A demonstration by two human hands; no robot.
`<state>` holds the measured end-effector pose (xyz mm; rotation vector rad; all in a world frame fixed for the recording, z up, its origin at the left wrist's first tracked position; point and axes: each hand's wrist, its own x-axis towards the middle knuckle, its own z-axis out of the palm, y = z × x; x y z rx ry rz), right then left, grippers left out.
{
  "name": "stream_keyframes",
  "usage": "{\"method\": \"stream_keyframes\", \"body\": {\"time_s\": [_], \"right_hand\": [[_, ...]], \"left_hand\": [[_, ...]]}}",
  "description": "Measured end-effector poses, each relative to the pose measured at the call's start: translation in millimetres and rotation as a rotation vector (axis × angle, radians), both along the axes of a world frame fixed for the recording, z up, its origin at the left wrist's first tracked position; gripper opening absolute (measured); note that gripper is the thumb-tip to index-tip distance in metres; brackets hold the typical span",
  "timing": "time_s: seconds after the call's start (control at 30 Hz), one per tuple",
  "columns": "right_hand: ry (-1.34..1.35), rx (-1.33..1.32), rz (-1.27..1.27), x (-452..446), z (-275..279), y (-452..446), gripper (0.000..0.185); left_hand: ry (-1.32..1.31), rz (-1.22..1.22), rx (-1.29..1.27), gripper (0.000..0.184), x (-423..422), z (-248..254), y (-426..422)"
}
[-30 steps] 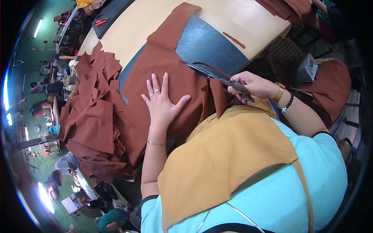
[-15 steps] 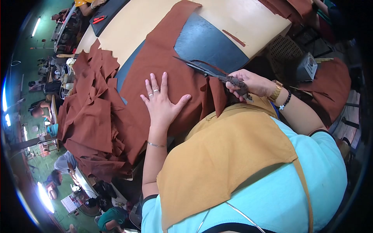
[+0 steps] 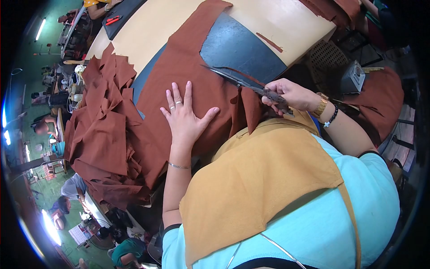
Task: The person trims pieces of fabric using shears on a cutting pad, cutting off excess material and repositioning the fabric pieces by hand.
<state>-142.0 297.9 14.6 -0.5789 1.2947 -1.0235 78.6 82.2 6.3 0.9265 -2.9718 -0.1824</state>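
My left hand (image 3: 182, 119) lies flat with spread fingers on a large reddish-brown cloth (image 3: 179, 58). In my right hand (image 3: 291, 95) are dark-handled scissors (image 3: 235, 79), with the blades pointing left over the cloth, just right of my left hand. A thin strip of cloth runs along the upper side of the blades. The cloth partly covers a dark blue board (image 3: 244, 45). A folded flap of cloth hangs beside my right hand, near the yellow apron (image 3: 260, 170).
Crumpled brown cloth pieces (image 3: 101, 134) are heaped at the left. A narrow scrap (image 3: 269, 42) lies on the pale table (image 3: 295, 22). A red tool (image 3: 113, 20) rests on a black surface. Other people are at the left and top edges; a metal box (image 3: 354, 77) stands at the right.
The scissor blades have first opened a little, then come closer together, and their tips now lie slightly further left. The left hand stays flat on the cloth.
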Motion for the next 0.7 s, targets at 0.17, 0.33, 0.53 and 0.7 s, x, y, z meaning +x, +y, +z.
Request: {"method": "stream_keyframes", "body": {"time_s": [0.17,0.33,0.53,0.7], "right_hand": [[0.025,-0.003,0.016,-5,6,8,0.025],[-0.016,0.001,0.015,-3,1,-1,0.025],[-0.034,-0.005,0.016,-3,-2,-3,0.025],[-0.017,-0.011,0.039,-6,5,3,0.027]], "left_hand": [[0.002,-0.001,0.000,0.099,1,0,0],[-0.012,-0.008,0.014,0.099,1,4,6],[-0.016,0.018,0.022,0.100,4,4,11],[-0.016,0.035,0.025,0.099,7,4,12]]}}
